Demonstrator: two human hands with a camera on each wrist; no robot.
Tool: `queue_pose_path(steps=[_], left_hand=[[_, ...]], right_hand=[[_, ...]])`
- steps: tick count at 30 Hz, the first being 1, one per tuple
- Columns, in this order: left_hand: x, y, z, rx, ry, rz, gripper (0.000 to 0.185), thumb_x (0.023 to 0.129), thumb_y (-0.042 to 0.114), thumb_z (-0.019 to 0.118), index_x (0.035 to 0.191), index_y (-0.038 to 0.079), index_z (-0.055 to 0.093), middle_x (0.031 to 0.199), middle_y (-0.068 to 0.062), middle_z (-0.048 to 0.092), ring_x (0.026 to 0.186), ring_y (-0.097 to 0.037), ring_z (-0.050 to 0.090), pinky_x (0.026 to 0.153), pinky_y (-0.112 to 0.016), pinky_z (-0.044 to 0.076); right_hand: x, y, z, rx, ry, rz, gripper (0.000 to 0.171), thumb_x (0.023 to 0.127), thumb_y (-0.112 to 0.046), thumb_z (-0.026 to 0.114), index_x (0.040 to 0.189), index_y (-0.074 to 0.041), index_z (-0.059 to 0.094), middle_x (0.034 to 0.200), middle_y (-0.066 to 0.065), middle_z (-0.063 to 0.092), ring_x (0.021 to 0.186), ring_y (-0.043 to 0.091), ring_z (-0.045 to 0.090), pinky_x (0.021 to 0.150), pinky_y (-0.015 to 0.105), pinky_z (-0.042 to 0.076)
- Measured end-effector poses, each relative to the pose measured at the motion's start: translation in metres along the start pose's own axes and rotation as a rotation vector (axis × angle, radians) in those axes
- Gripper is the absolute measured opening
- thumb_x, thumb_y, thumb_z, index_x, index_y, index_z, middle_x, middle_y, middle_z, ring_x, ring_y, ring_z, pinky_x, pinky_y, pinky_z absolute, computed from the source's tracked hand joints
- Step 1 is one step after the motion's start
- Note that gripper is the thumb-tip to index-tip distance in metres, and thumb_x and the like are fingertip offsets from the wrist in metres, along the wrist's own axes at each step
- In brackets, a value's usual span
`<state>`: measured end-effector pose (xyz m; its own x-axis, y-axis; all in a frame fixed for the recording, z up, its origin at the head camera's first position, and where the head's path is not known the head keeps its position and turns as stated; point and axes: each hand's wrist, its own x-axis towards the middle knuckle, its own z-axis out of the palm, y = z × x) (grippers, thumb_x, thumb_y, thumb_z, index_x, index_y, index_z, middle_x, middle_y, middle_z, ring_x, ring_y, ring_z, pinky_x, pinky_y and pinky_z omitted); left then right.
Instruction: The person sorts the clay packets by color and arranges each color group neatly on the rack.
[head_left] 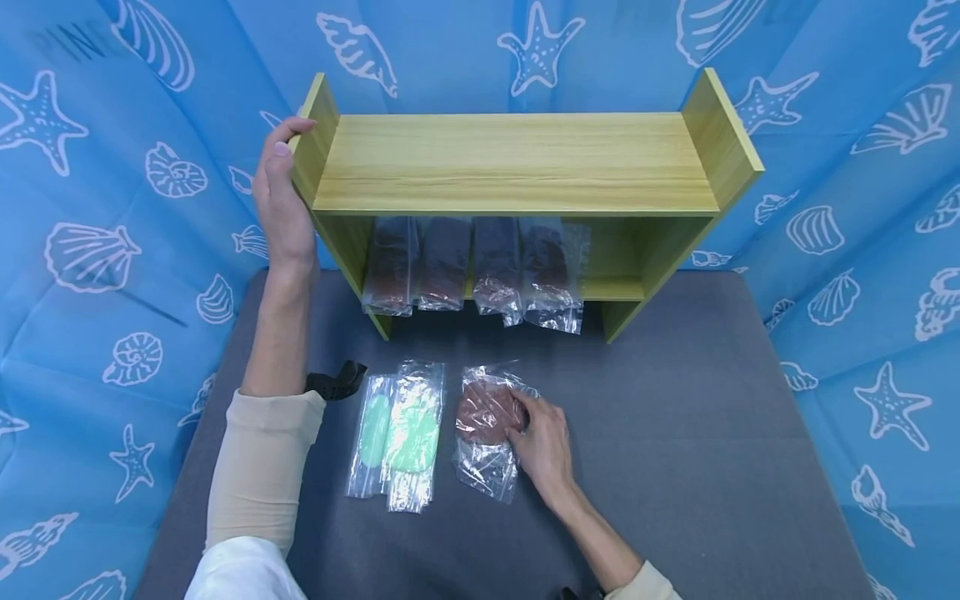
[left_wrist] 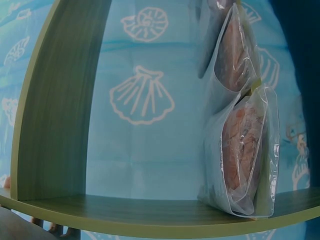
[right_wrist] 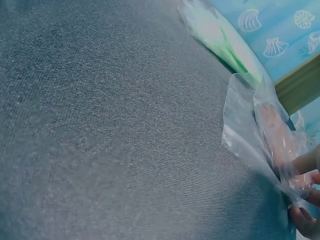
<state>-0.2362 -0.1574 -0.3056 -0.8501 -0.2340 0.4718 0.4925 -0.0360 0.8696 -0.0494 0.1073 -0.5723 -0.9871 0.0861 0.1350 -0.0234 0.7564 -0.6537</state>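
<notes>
My left hand [head_left: 285, 200] holds the left side panel of a light wooden shelf [head_left: 517, 167], its fingers over the panel's outer edge. In the left wrist view only some fingertips [left_wrist: 56, 230] show, at the lower left by the board. On the grey surface in front, my right hand [head_left: 546, 446] pinches the right edge of a clear plastic bag [head_left: 483, 412] with a flat, round, reddish-brown content. The right wrist view shows this bag [right_wrist: 245, 117] with fingers [right_wrist: 305, 220] at its side. Left of it lie clear bags with pale green contents [head_left: 415, 437].
Several clear bags with dark reddish-brown contents [head_left: 446, 262] stand side by side in the shelf's lower compartment, their ends jutting past the front. A blue curtain [head_left: 450, 50] with shell prints surrounds the grey cloth surface [head_left: 675, 467]. A black strap piece [head_left: 337, 381] sits at the left forearm.
</notes>
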Motion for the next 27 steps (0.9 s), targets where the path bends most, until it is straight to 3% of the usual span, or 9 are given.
queue_pose_path(steps=[7,15,23,27], left_hand=[[0.005,-0.013,-0.005,0.023,0.002,0.003,0.040,0.102,0.021,0.031,0.123,0.013,0.064,0.129,-0.006,0.052,0.108,-0.022,0.050,0.092,-0.032,0.037],[0.006,-0.015,-0.006,0.000,0.006,0.005,0.040,0.101,0.022,0.031,0.122,0.013,0.064,0.125,-0.008,0.052,0.102,-0.023,0.051,0.089,-0.033,0.038],[0.005,-0.014,-0.005,0.003,0.013,0.012,0.041,0.101,0.021,0.031,0.122,0.013,0.065,0.125,-0.008,0.053,0.104,-0.023,0.051,0.090,-0.033,0.039],[0.006,-0.013,-0.005,0.007,0.011,0.013,0.041,0.101,0.021,0.031,0.122,0.013,0.064,0.127,-0.007,0.053,0.106,-0.023,0.051,0.091,-0.033,0.038]], right_hand=[[0.003,0.006,0.002,0.196,0.002,0.092,0.066,0.066,0.007,0.086,0.127,-0.010,0.067,0.102,0.010,0.068,0.084,0.023,0.067,0.066,0.035,0.054],[0.009,0.017,-0.007,0.467,-0.057,0.177,0.062,0.071,0.009,0.083,0.127,-0.009,0.066,0.115,0.012,0.067,0.091,0.026,0.068,0.078,0.031,0.056],[0.011,0.012,-0.035,0.669,-0.226,0.252,0.059,0.078,0.006,0.079,0.132,-0.010,0.062,0.123,0.017,0.063,0.102,0.028,0.067,0.072,0.027,0.057],[0.010,0.010,-0.050,0.760,-0.295,0.243,0.057,0.081,0.004,0.078,0.133,-0.009,0.061,0.125,0.018,0.058,0.098,0.023,0.067,0.070,0.026,0.057]])
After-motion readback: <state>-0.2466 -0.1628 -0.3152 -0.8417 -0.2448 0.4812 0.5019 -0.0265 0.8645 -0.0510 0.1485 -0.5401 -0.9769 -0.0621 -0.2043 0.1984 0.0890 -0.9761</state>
